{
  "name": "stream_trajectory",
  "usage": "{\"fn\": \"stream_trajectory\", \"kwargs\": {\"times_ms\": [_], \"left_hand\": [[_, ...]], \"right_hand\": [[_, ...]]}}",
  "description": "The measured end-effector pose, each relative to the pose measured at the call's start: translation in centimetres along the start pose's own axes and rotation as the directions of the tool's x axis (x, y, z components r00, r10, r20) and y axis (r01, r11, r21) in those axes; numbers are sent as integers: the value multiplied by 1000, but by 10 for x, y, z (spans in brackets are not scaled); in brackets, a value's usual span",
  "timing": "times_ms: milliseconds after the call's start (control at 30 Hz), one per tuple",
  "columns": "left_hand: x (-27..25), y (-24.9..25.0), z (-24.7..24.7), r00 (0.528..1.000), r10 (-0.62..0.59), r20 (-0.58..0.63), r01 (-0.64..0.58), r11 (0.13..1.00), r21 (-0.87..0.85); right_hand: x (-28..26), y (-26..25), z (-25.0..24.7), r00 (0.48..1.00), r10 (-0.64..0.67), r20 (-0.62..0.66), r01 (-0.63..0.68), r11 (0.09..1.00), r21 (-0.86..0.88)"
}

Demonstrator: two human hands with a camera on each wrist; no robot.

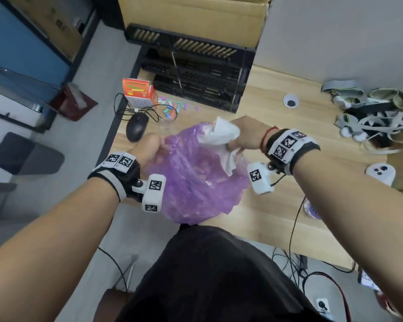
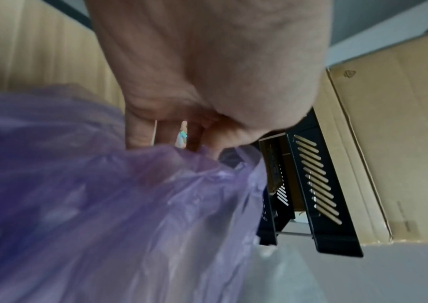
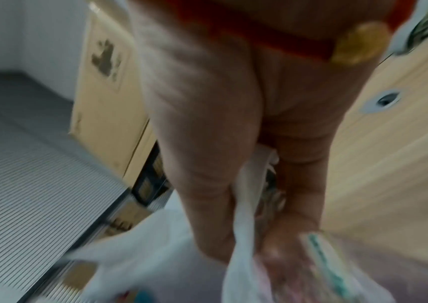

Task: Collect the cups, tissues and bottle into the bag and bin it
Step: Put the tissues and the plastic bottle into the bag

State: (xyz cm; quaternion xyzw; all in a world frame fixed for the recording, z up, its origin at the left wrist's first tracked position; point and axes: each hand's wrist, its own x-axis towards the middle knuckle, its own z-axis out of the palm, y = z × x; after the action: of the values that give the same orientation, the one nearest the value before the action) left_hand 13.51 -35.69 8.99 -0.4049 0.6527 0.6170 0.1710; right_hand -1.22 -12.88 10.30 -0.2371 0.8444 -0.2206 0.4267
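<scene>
A translucent purple bag (image 1: 196, 177) hangs open over the front edge of the wooden table (image 1: 300, 108). My left hand (image 1: 149, 147) grips the bag's left rim, seen close up with the purple bag (image 2: 103, 205) bunched under the left hand (image 2: 194, 102). My right hand (image 1: 244, 133) holds crumpled white tissues (image 1: 219, 135) over the bag's mouth. In the blurred right wrist view the right hand (image 3: 246, 164) grips the white tissues (image 3: 241, 235). A clear plastic cup (image 1: 166, 125) stands on the table just behind the bag. What lies inside the bag I cannot tell.
A black mouse (image 1: 136, 129) with its cable, an orange-and-white box (image 1: 139, 92) and small coloured bits (image 1: 172, 109) lie at the table's left. Black stacked trays (image 1: 196, 73) and a cardboard box (image 1: 196, 17) stand behind. Grey straps (image 1: 370, 112) crowd the right.
</scene>
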Motion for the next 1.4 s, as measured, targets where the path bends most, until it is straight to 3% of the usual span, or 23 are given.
{"fn": "stream_trajectory", "kwargs": {"times_ms": [100,233,467,533,600,667,733,800,900,967,1033,1100,1167,1200,1267,1400], "left_hand": [[-11,1,-3,999,-37,-3,36,985,-166],[-14,-6,-15,978,155,-143,-149,988,46],[-34,-4,-35,930,310,-198,-331,940,-81],[-36,-6,-43,902,383,-198,-388,921,13],[-33,-10,-53,878,448,-167,-393,875,282],[-27,-18,-62,897,421,-138,-304,811,500],[-24,-25,-64,926,362,-110,-228,767,600],[-24,-28,-61,951,295,-93,-173,757,631],[-24,-28,-53,951,279,-130,-140,768,625],[-21,-27,-51,949,285,-136,-139,765,629],[-19,-28,-48,955,278,-107,-148,754,639],[-16,-32,-47,966,255,-43,-172,757,630],[-16,-39,-46,978,207,36,-189,786,589],[-16,-43,-46,977,201,76,-206,770,603],[-13,-51,-48,974,199,111,-224,751,620],[-8,-50,-56,976,216,37,-202,824,530]], "right_hand": [[7,-17,41,972,-19,233,58,985,-160],[16,-37,92,937,-36,347,93,985,-148],[42,-83,152,924,-243,297,292,947,-135],[50,-77,153,918,-239,316,301,940,-161],[52,-68,148,936,-207,285,274,937,-219],[54,-58,139,954,-212,213,261,936,-235],[53,-49,126,961,-168,221,239,904,-354],[50,-42,114,950,-73,305,224,840,-494],[59,-25,106,947,80,311,110,830,-547],[60,-28,96,946,74,315,85,883,-462],[53,-46,79,959,-17,281,62,986,-152],[55,-65,59,991,-115,74,103,984,142],[73,-81,48,965,-130,-227,172,969,178],[83,-87,47,947,-126,-295,168,978,123],[106,-88,55,967,-105,-232,110,994,9],[149,-78,88,999,9,33,-2,980,-200]]}}
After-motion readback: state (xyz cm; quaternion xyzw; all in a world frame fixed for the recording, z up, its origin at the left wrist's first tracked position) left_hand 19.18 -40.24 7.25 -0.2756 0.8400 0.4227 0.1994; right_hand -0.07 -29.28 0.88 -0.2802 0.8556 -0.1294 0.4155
